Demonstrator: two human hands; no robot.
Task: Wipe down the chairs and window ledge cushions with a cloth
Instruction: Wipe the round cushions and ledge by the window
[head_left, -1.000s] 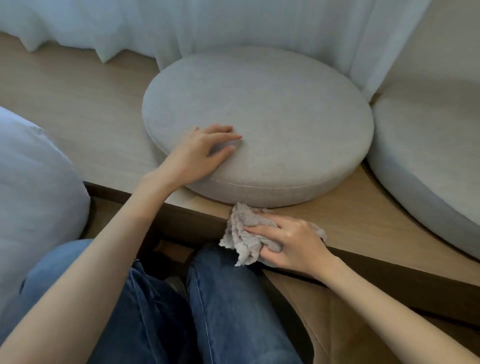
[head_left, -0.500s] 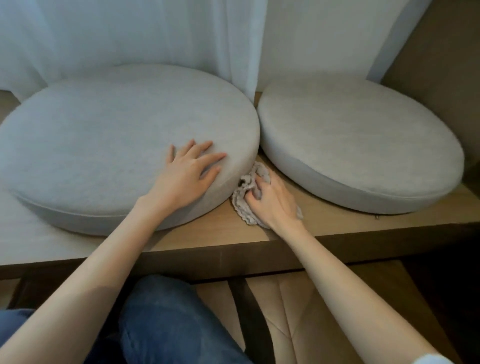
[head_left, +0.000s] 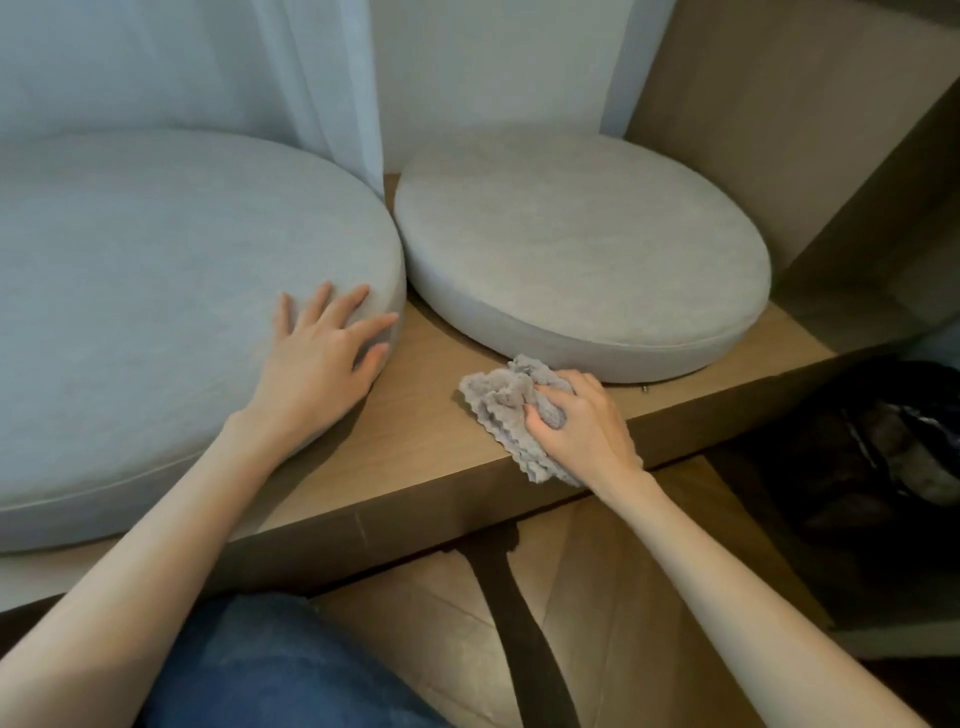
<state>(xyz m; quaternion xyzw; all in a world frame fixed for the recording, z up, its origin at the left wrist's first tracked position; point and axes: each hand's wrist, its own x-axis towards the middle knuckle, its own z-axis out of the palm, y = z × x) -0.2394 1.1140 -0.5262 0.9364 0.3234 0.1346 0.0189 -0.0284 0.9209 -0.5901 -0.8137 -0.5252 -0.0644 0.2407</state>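
Two round grey cushions lie side by side on the wooden window ledge (head_left: 415, 452). My left hand (head_left: 317, 364) rests flat with spread fingers on the right front edge of the left cushion (head_left: 156, 312). A crumpled grey cloth (head_left: 501, 410) lies on the ledge just in front of the right cushion (head_left: 582, 254). My right hand (head_left: 576, 421) grips the cloth, fingers curled into it, at the ledge's front edge. The cloth touches the lower rim of the right cushion.
White curtains (head_left: 322, 83) hang behind the cushions. A wooden side panel (head_left: 779, 130) closes the ledge on the right. A dark bag (head_left: 893, 447) sits on the floor at the right. My denim-clad knee (head_left: 270, 670) is below the ledge.
The view swung right, bringing the right cushion into full sight. My right hand slid the cloth rightward along the ledge, from the gap between cushions to the front of the right cushion. The left hand stays on the left cushion.
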